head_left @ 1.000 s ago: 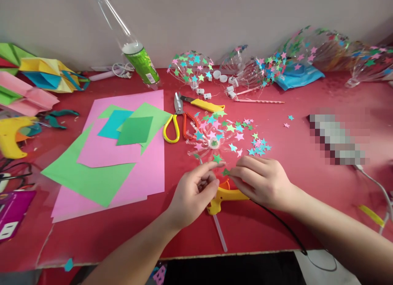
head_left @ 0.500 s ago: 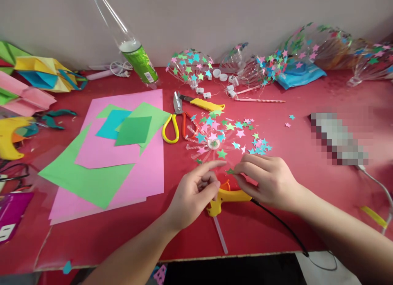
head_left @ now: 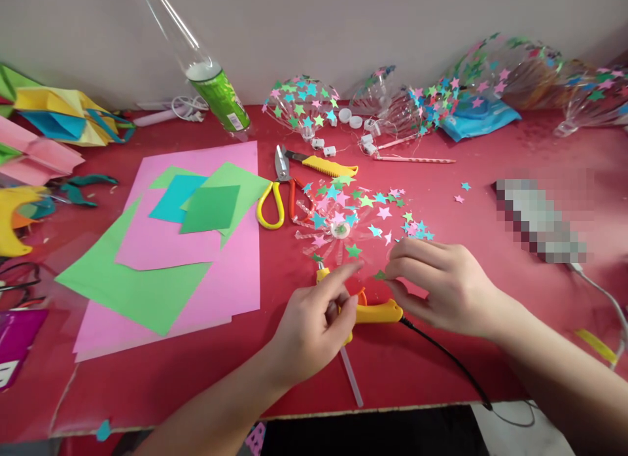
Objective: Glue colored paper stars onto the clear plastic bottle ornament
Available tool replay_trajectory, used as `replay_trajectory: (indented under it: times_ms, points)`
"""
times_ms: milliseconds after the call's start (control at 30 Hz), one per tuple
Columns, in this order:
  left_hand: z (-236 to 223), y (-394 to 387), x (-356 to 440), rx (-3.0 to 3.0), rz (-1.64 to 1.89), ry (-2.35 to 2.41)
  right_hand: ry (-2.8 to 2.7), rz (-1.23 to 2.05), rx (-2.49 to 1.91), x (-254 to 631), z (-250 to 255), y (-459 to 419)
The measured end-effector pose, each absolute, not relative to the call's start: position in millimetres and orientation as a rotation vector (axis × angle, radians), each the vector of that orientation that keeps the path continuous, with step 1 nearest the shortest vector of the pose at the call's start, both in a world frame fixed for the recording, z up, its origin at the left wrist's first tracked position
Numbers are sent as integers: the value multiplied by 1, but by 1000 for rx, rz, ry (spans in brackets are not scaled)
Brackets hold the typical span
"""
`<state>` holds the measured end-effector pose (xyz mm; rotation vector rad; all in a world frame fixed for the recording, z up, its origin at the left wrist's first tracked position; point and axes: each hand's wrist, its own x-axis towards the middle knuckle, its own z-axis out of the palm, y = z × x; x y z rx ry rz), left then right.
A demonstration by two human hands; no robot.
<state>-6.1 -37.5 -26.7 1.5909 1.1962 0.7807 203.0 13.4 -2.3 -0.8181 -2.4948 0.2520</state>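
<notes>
My right hand (head_left: 441,279) pinches a small green paper star (head_left: 380,275) between its fingertips. To its left, my left hand (head_left: 316,318) hovers over the yellow glue gun (head_left: 375,312), index finger stretched out and the others loosely curled; I see nothing in it. The glue gun lies on the red table, partly hidden by that hand, with a clear glue stick (head_left: 351,376) sticking out. Just beyond my hands, a bottle piece cut into clear strips (head_left: 339,228) lies splayed, with pink, blue and green stars on and around it. A small pile of stars (head_left: 417,229) sits beyond my right hand.
Coloured paper sheets (head_left: 161,299) lie at left. Scissors (head_left: 271,207) and a yellow cutter (head_left: 330,165) rest behind the strips. Star-covered clear ornaments (head_left: 300,106) line the wall beside a green-labelled bottle (head_left: 218,96). A black cord (head_left: 446,358) runs off the front edge.
My right hand has moved slightly right with the green star, away from the left. My left hand has shifted a little, and the glue gun's nozzle now shows beyond it.
</notes>
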Motion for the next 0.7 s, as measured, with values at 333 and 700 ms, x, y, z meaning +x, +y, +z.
replay_trajectory:
  times_ms: [333, 700]
  points:
    - [-22, -33, 0, 1175, 649, 1026, -2585, 145, -801, 209, -7, 22]
    - [-23, -32, -4, 1300, 665, 1088, -2545, 209, -832, 210, -4, 22]
